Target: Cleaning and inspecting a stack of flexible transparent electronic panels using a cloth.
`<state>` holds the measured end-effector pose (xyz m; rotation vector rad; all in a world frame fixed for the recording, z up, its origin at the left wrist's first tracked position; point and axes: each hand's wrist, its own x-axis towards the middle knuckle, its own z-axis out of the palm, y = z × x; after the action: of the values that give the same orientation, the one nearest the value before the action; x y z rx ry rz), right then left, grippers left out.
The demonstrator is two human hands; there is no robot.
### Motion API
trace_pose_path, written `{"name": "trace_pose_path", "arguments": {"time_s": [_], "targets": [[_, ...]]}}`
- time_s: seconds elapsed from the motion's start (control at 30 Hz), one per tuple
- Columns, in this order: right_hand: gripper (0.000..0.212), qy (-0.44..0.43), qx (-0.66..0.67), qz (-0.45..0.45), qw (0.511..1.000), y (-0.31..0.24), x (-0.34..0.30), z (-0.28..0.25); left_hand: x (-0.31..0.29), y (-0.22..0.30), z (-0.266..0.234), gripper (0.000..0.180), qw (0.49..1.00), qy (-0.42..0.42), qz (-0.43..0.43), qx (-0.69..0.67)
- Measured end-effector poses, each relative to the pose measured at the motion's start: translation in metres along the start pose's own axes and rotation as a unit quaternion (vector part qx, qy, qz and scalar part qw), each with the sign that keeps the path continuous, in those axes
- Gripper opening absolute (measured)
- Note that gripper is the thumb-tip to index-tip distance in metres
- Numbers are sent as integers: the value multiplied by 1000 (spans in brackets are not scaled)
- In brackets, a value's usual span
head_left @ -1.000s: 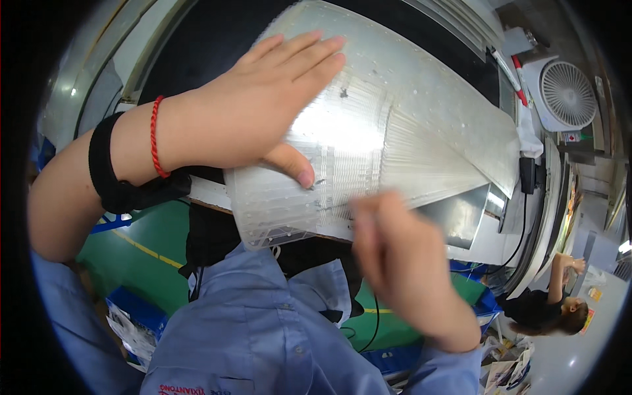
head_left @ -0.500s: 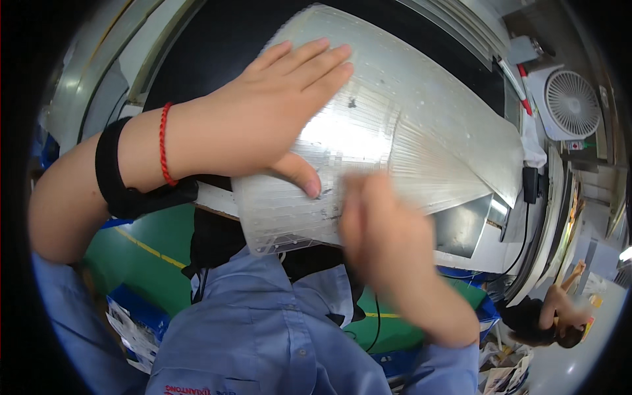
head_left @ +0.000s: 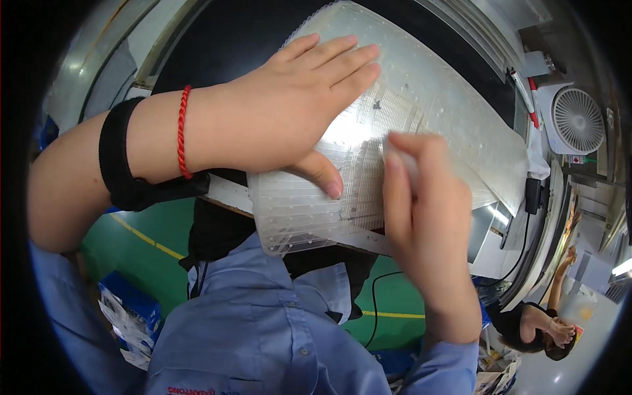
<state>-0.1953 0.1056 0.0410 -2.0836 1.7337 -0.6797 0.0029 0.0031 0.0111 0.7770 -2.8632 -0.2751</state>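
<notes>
A: Where was the translucent ribbed plastic sheet [head_left: 461, 105] laid?

B: It was laid across the dark surface [head_left: 224, 59], and its near left corner was extended past the surface's pale front edge. Fine parallel ridges and small dark marks were seen along its middle.

A: How was the left hand [head_left: 309, 99] placed?

B: It was laid palm down upon the sheet, the fingers extended and slightly spread, the thumb held apart. The wrist was encircled by a red braided cord [head_left: 184, 131], the forearm by a black strap [head_left: 117, 148].

A: And the right hand [head_left: 428, 204]?

B: It was held over the sheet, to the right of the left thumb, with the fingers curled toward the thumb. The fingertips were blurred; whether anything was clamped between them could not be told.

A: What was shown at the right?

B: A white fan [head_left: 578, 120] was set beyond the sheet, with a white, red-capped marker [head_left: 523, 93] near it and a black power adapter [head_left: 534, 195] placed just beside the sheet's right end. Farther off, a dark-clothed person [head_left: 530, 326] was seen.
</notes>
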Motion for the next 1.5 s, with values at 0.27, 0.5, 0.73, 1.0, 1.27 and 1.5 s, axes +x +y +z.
{"name": "trace_pose_path", "arguments": {"time_s": [0.27, 0.5, 0.73, 1.0, 1.27, 1.5], "targets": [[26, -174, 13, -9, 985, -13, -48, -9, 1, -1, 1, 126, 1000, 1, 8, 5], [31, -11, 128, 78, 989, 3, -42, -5, 4, 1, -6, 127, 1000, -24, -4, -5], [32, 11, -7, -83, 997, 9, -8, -3, 5, 2, -9, 127, 999, -33, -19, -17], [40, -111, -57, -34, 992, -7, -33, -1, 7, 4, -12, 127, 999, -31, -25, -37], [15, 47, -56, -14, 997, 16, 38, -1, 7, 4, -12, 127, 998, -30, -24, -43], [11, -31, -7, -6, 999, 11, 22, -18, 4, 3, -9, 125, 999, -32, -16, -36]]}}
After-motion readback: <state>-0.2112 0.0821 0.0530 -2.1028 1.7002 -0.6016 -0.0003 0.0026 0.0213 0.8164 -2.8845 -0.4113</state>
